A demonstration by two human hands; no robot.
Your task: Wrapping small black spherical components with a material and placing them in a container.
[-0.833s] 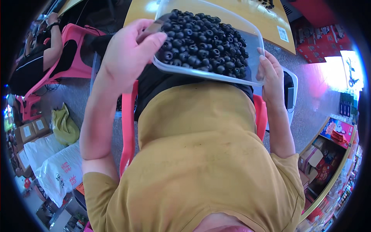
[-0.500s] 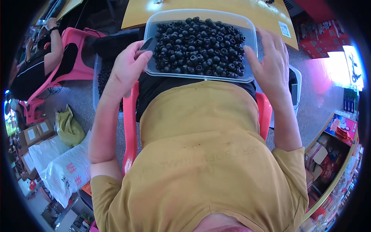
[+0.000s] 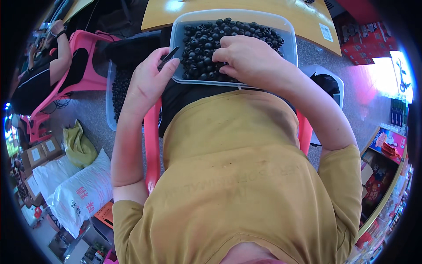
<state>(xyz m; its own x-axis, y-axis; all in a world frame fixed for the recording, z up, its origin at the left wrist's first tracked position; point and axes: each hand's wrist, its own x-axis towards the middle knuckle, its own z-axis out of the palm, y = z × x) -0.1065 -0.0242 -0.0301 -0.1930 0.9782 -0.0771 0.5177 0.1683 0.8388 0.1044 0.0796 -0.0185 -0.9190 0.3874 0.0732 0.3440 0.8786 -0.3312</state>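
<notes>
A clear plastic tub (image 3: 293, 48) rests at my lap, heaped with small black round pieces (image 3: 206, 48), several showing holes. At its left edge, my left hand (image 3: 151, 72) is closed on a small, dark, pointed blade (image 3: 169, 57), perhaps a knife, its tip sticking out between thumb and forefinger; the palm hides the rest. My right hand (image 3: 248, 57) reaches in over the heap from the right. Its fingers are bent down among the black pieces, and whatever they hold is hidden.
Beyond the tub stands a wooden table (image 3: 246, 6). Another tub (image 3: 110, 97) of black pieces sits low at left, a container (image 3: 340, 90) at right. A pink chair's arms (image 3: 151, 145) flank me. Another person (image 3: 39, 79) sits far left, near white sacks (image 3: 83, 193).
My right hand has moved left from the tub's right rim onto the black pieces, its fingers now curled. The left hand still holds the blade. The tub appears slightly farther right.
</notes>
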